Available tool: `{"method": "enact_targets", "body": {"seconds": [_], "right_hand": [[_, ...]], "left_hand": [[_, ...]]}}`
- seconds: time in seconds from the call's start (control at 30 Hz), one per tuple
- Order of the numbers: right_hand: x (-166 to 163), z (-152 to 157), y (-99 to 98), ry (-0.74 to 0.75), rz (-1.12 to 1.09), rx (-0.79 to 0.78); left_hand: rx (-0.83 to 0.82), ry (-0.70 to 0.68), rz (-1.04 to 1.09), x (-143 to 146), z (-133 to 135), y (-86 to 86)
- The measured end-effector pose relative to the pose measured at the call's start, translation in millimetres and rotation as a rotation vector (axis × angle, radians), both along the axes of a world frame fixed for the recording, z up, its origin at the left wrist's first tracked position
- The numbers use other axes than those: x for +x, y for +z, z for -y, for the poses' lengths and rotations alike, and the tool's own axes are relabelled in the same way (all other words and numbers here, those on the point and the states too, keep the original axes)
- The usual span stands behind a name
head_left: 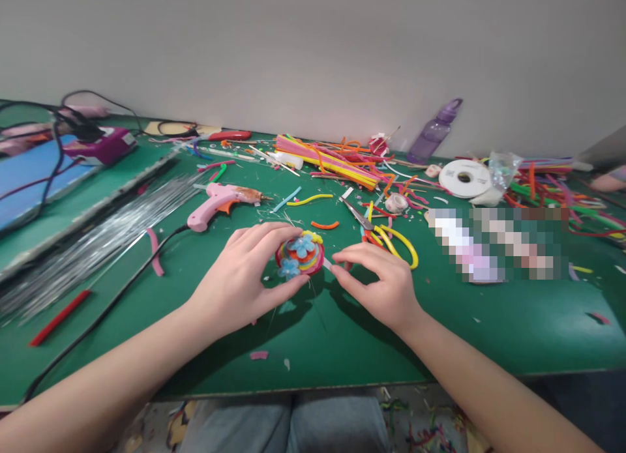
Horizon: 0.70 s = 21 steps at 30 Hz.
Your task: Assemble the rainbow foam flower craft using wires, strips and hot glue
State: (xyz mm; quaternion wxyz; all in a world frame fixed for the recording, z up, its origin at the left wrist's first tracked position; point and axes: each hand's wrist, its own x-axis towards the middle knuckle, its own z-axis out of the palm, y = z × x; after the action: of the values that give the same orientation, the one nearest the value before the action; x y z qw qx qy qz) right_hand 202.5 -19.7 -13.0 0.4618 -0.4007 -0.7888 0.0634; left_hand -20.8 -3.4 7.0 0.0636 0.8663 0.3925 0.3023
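A small round craft piece (309,263), red-rimmed with blue flowers and yellow and orange strips, is held between the thumb and fingers of my left hand (244,267). On its right side a narrow white strip (327,263) sticks out, pinched at its end by the thumb and forefinger of my right hand (379,280). Behind my left hand lies a pink glue gun (220,202) with its nozzle pointing right. Yellow-handled scissors (391,238) rest just beyond my right hand. Short pipe-cleaner pieces, one orange (325,225) and one yellow (310,199), lie between them.
A bundle of colourful pipe cleaners (327,163), a purple bottle (435,133) and a white spool (464,178) stand or lie at the back. Clear thin strands (112,228) and a black cord (112,303) stretch across the left. At the far right edge another person's hand (609,179) shows.
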Motion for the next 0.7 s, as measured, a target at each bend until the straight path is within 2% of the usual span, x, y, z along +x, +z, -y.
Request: {"method": "enact_targets", "body": {"seconds": [0.27,0.7], "right_hand": [[0.0,-0.3,-1.3,0.033,0.082,0.051],[0.7,0.6,-2.0,0.072,0.112,0.046]], "left_hand": [[0.005,-0.007,-0.004,-0.9,0.8,0.7],[0.009,-0.007,-0.020,-2.0,-0.2,-1.0]]}}
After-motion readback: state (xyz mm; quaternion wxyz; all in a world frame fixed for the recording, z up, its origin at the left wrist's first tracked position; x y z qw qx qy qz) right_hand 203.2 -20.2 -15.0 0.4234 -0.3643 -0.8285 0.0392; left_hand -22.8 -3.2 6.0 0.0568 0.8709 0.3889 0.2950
